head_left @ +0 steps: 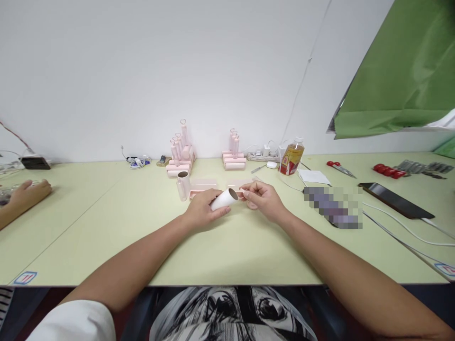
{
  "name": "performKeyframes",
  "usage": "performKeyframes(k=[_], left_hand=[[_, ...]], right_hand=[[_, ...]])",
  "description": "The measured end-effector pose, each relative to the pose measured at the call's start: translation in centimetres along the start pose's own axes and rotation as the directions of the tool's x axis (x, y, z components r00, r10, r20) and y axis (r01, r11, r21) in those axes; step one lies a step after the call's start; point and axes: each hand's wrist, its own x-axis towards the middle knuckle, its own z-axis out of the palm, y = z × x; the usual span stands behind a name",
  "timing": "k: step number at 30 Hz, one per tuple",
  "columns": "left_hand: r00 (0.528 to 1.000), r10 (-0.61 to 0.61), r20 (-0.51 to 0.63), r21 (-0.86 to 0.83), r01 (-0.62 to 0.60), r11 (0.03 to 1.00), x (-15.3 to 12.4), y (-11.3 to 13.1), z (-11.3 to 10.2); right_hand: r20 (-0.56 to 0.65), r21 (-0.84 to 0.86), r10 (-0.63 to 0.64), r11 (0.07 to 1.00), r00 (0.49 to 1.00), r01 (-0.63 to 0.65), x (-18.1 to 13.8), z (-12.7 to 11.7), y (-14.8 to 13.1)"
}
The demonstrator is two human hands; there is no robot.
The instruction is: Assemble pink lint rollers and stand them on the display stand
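Note:
My left hand [204,207] is wrapped round a white sticky-paper roll [223,199], which tilts up to the right and shows its brown cardboard core. Close to its open end, my right hand [262,199] is closed in a pinch on a small pale pink part that I cannot make out. A round pink piece [252,205] lies under the right fingers. Just behind the hands are open pink cases [203,183], partly hidden. Another roll [183,182] stands upright left of them, with a clear pink cover [182,191] beside it.
Pink lint rollers [177,166] are stacked by the wall, with a second stack [234,161] to the right. A drink bottle [292,156], scissors [341,168], a phone [394,200] and cables lie rightward. Another person's hand [31,193] is at far left.

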Motion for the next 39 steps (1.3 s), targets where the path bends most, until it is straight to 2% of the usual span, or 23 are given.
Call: performKeyframes(k=[4,11,16,25,30,39], left_hand=[[0.997,-0.077,0.013,0.039,0.076,0.996,0.1,0.0,0.0],[0.996,-0.078,0.033,0.038,0.077,0.996,0.1,0.1,0.0],[0.997,-0.069,0.036,0.046,0.067,0.997,0.0,0.4,0.1],[0.996,-0.036,0.083,0.040,0.033,0.999,0.1,0.8,-0.2],[0.995,0.018,0.098,0.010,-0.019,1.000,-0.1,0.9,-0.1],[0.993,0.035,0.109,0.038,-0.040,0.998,-0.2,0.8,0.0]], right_hand=[[-0.012,-0.006,-0.092,0.996,0.996,0.092,-0.1,-0.2,0.1],[0.111,-0.105,-0.198,0.972,0.974,0.210,-0.6,0.0,0.5],[0.150,-0.109,-0.188,0.973,0.971,0.205,-0.8,0.2,0.8],[0.116,-0.167,-0.184,0.965,0.976,0.201,-0.7,0.4,0.9],[0.160,-0.151,-0.174,0.969,0.972,0.198,-0.6,0.3,1.1],[0.202,-0.146,-0.196,0.963,0.959,0.228,-0.6,0.3,1.2]])
